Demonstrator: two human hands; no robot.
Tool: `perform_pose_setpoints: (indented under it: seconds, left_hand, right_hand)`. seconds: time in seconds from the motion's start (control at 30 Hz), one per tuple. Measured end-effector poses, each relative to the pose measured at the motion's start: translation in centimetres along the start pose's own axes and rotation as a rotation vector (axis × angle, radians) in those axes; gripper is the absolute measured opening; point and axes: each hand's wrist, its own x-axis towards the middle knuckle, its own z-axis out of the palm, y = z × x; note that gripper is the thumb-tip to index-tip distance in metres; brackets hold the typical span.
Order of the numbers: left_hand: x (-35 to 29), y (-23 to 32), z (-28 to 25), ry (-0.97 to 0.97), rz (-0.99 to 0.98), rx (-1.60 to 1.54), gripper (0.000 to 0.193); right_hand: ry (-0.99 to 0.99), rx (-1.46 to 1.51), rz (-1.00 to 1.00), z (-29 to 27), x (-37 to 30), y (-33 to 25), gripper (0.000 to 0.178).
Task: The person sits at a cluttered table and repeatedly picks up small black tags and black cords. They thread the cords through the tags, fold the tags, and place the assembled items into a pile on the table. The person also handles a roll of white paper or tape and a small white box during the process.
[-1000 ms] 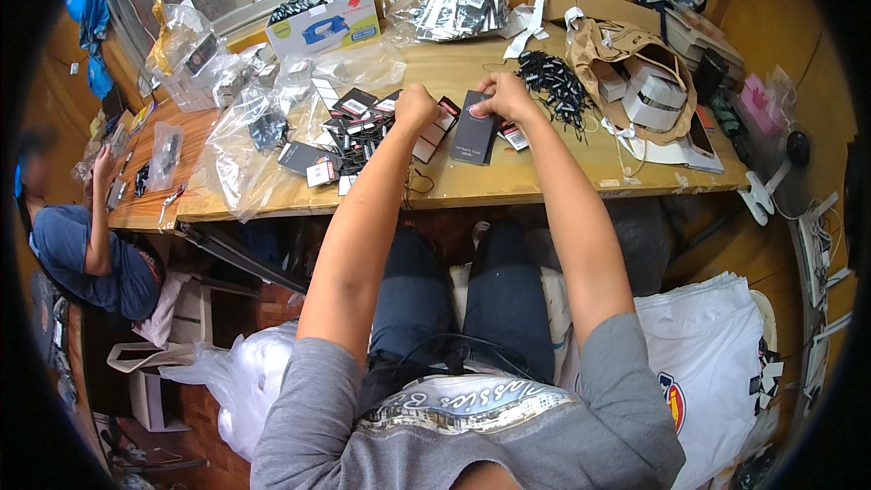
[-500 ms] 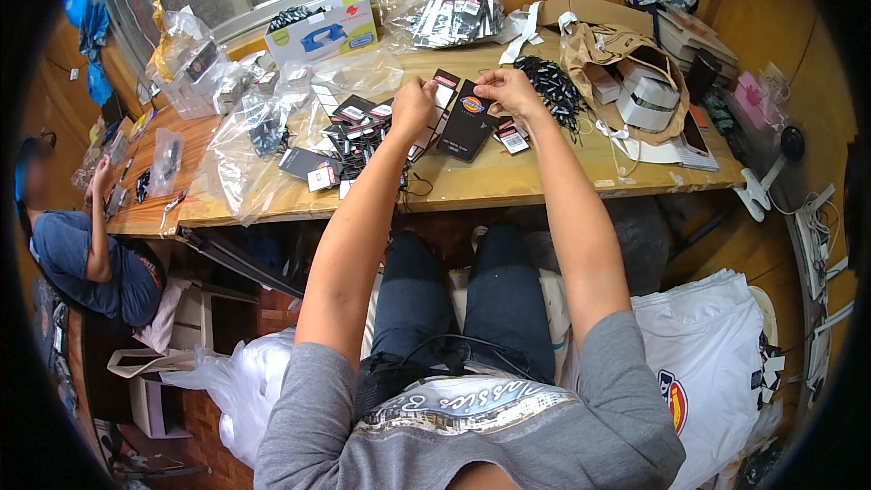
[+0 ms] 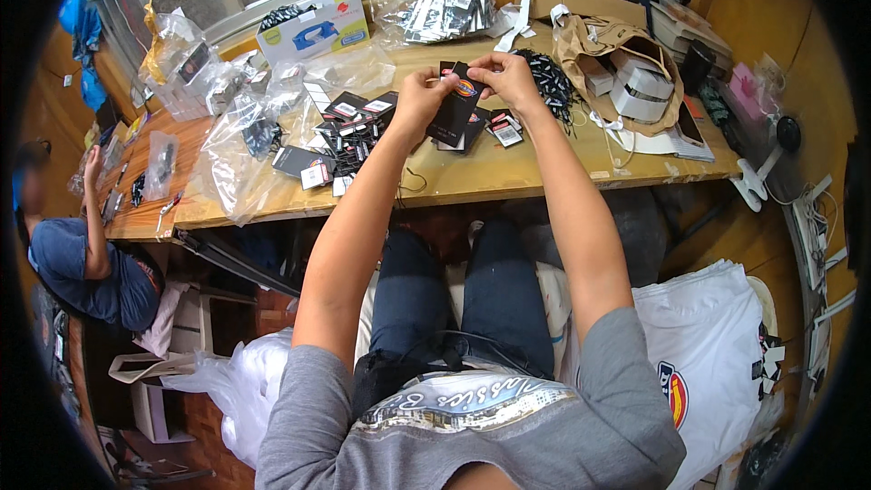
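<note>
Above the wooden table's front part, a black hang tag [image 3: 453, 112] with a coloured emblem is held up between my two hands. My left hand [image 3: 423, 96] grips its left side, fingers closed. At its top right corner my right hand [image 3: 508, 82] pinches with thumb and fingers; any string there is too small to make out. Beneath the held tag lies another dark tag [image 3: 475, 132], partly covered. Small tags with white labels [image 3: 505, 130] rest to its right. Left of my left hand is a heap of black tags and cords [image 3: 356, 138].
A bundle of black cords [image 3: 547, 82] and a brown paper bag [image 3: 581, 47] with boxes lie to the right. Behind are a bag of tags [image 3: 446, 14] and a printed box [image 3: 315, 34]. Clear plastic [image 3: 238, 159] covers the left. Another person [image 3: 86, 259] sits at far left.
My left hand has moved right and onto the black hang tag, which has shifted slightly left and up. Another dark tag now lies beneath it. The other person's hand has risen a little.
</note>
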Motion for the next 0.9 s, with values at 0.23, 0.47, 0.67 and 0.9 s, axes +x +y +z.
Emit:
perform_pose_setpoints:
  seconds: [0.23,0.47,0.67,0.9]
  left_hand:
    - [-0.5,-2.3,-1.4,0.099,-0.091,-0.003,0.023]
    - [-2.5,-1.5,0.7,0.106,0.074,-0.148,0.019]
    - [-2.7,0.2,3.3,0.059,0.210,0.077,0.013]
    - [-4.3,1.6,4.4,0.149,0.137,0.031,0.017]
  right_hand:
    - [-0.345,-0.840,0.078,-4.5,-1.7,3.1,0.033]
    - [-0.175,-0.647,0.053,-6.3,-1.7,4.0,0.017]
    - [-0.140,-0.165,-0.071,-4.5,-2.4,-5.2,0.009]
    - [0.037,-0.428,-0.074,-6.4,-1.4,-3.7,0.011]
